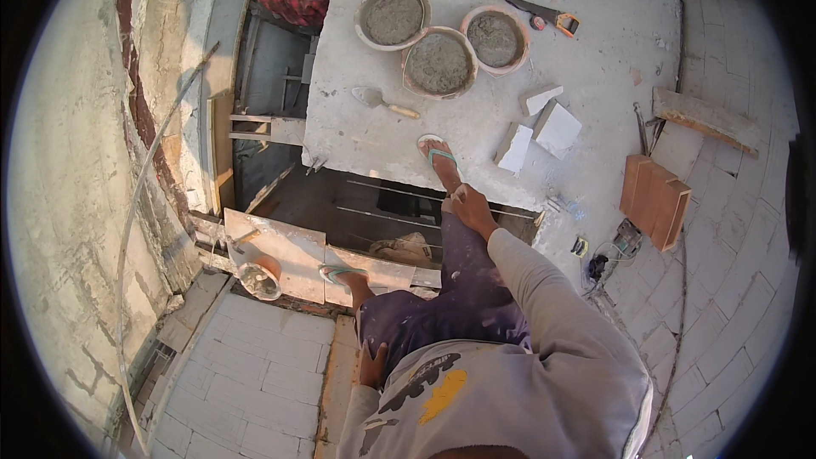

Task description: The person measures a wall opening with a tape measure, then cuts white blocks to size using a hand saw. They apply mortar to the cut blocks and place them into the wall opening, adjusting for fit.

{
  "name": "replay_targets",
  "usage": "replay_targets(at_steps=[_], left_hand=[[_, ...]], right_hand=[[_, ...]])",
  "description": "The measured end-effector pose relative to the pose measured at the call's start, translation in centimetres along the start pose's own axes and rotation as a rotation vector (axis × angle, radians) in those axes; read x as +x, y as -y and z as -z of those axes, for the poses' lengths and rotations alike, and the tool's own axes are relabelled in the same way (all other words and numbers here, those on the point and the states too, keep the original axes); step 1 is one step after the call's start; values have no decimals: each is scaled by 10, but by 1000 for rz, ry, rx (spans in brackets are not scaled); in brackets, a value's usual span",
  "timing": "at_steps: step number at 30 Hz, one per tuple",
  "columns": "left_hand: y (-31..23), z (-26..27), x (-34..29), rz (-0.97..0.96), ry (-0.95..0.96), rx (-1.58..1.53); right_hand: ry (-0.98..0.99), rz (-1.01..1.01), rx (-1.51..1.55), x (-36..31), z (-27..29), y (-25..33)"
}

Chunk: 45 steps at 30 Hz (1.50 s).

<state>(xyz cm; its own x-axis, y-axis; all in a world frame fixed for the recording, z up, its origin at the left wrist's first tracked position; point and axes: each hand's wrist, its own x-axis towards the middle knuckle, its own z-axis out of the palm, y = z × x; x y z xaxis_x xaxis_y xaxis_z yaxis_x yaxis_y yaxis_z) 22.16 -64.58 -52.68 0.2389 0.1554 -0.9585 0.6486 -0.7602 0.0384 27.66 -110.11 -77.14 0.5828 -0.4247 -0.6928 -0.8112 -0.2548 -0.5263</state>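
Our right hand (469, 206) rests with fingers curled loosely on our own right knee, gripping nothing but the dusty purple trouser cloth (463, 289). Our left hand (371, 365) lies flat and open against our left thigh, empty. Our right foot in a teal flip-flop sandal (439, 158) stands on the grey concrete slab (595, 59), above a dark gap. Ahead sit three round pans of grey mortar (438, 62) and a wooden-handled steel trowel (382, 101).
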Motion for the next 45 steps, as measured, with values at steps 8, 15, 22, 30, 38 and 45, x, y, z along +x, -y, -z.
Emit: replay_targets(at_steps=[8,15,22,30,38,45], left_hand=[[13,-4,119,-53,72,118],[-250,-29,200,-8,-96,276],[-339,-47,262,29,-148,341],[-357,-54,248,24,-166,324],[-294,-40,138,-76,-214,124],[-276,-26,65,-516,-208,-382]], right_hand=[[-429,-69,-105,197,102,-171],[-671,27,-199,501,257,-229],[-635,19,-448,631,315,-239],[-644,15,-521,648,320,-245],[-348,35,1286,409,308,-104],[428,-61,879,95,101,185]])
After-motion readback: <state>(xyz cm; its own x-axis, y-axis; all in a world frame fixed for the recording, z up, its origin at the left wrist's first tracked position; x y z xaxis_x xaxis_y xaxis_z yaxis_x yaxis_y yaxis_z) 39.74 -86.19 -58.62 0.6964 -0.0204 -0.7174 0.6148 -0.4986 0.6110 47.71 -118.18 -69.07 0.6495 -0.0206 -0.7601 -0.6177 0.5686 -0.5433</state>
